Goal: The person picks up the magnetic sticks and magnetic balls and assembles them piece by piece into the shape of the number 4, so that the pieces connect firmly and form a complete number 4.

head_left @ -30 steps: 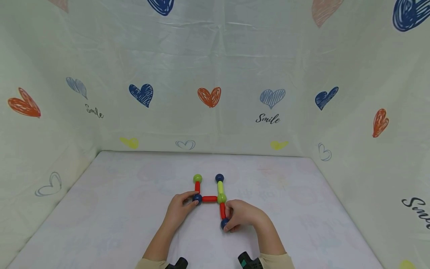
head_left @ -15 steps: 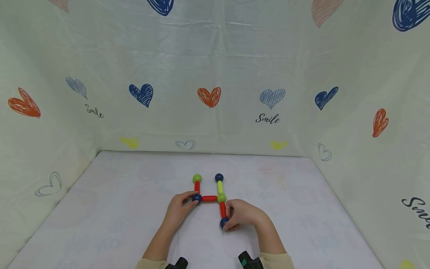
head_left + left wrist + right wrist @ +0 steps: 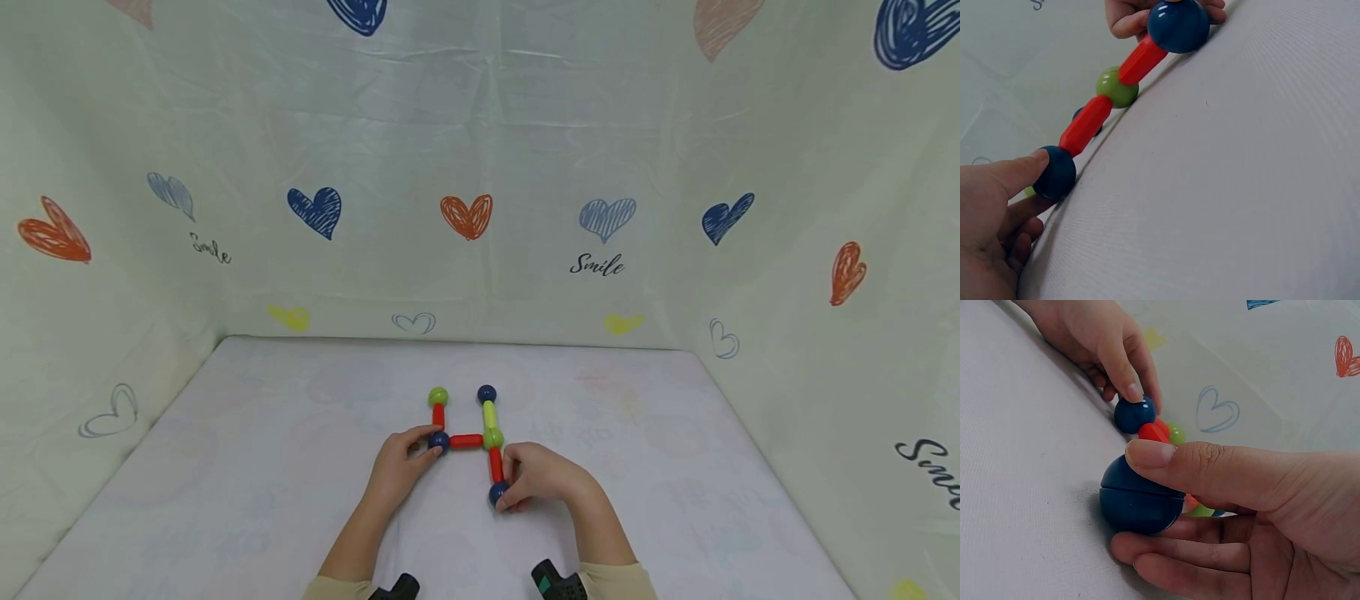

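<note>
A figure of joined balls and rods lies on the table. My left hand (image 3: 400, 467) pinches its left blue ball (image 3: 1057, 174) between thumb and fingers. From that ball one red rod (image 3: 438, 416) runs back to a green ball (image 3: 438, 396), and another red rod (image 3: 467, 441) runs right to a second green ball (image 3: 492, 438). A yellow-green rod (image 3: 490, 413) links this one to a blue ball (image 3: 487, 393) at the back. Toward me, a red rod (image 3: 496, 465) ends in a blue ball (image 3: 1138, 500), which my right hand (image 3: 542, 475) grips with thumb and fingers.
The white table (image 3: 262, 467) lies under both hands. A pale curtain (image 3: 480, 275) printed with hearts and words stands behind it and along both sides. Dark devices, such as the right wrist camera (image 3: 557, 582), sit at the wrists.
The figure has shifted slightly away from me and a little left, its right side moving most. My right hand has moved the same way with the near blue ball. The left hand keeps its pinch.
</note>
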Demonstrator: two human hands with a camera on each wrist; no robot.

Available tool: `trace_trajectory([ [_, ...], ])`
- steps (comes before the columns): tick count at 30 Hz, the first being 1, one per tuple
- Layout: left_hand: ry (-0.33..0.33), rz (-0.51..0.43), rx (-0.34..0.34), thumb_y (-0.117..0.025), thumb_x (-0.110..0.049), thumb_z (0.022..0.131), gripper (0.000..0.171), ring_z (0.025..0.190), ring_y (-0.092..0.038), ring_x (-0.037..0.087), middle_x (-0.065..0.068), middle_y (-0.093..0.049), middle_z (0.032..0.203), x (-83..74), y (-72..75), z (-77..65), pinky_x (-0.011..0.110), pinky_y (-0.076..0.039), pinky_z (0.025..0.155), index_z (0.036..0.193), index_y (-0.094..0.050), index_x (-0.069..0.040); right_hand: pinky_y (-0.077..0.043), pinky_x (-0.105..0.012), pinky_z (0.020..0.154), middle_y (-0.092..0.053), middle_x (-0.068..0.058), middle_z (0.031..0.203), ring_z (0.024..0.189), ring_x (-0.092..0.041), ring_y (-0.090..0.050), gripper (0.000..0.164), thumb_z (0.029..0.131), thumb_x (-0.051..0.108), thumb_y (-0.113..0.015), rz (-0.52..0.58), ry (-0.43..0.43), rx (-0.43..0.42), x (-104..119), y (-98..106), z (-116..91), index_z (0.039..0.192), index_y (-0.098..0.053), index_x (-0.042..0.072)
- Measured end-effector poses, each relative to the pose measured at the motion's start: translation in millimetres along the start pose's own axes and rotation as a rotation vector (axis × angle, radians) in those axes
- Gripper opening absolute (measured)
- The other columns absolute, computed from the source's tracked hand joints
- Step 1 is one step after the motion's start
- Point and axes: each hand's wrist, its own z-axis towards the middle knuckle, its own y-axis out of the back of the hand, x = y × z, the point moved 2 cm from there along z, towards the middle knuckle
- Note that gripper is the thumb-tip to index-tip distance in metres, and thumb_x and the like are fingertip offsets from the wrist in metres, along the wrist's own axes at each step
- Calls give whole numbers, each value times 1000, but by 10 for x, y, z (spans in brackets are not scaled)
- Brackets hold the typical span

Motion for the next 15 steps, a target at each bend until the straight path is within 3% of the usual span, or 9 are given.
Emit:
trace_trajectory([
  [5, 6, -6, 2, -77, -15, 84, 41, 103, -57, 26, 9, -65, 120, 20, -1, 37, 45, -48, 91, 124, -67, -12, -43, -30, 58, -62, -2, 72, 63, -17, -57, 34, 70, 12, -87, -21, 9, -38, -42, 70, -1, 83, -56, 7],
  [15, 126, -41, 14, -77, -13, 84, 45, 100, -54, 23, 7, -63, 121, 37, -24, 33, 42, -50, 85, 127, -64, -13, -48, -33, 66, -60, -3, 83, 75, -19, -57, 35, 72, 14, -87, 24, 44, -123, -143, 202, -48, 91, -59, 6],
])
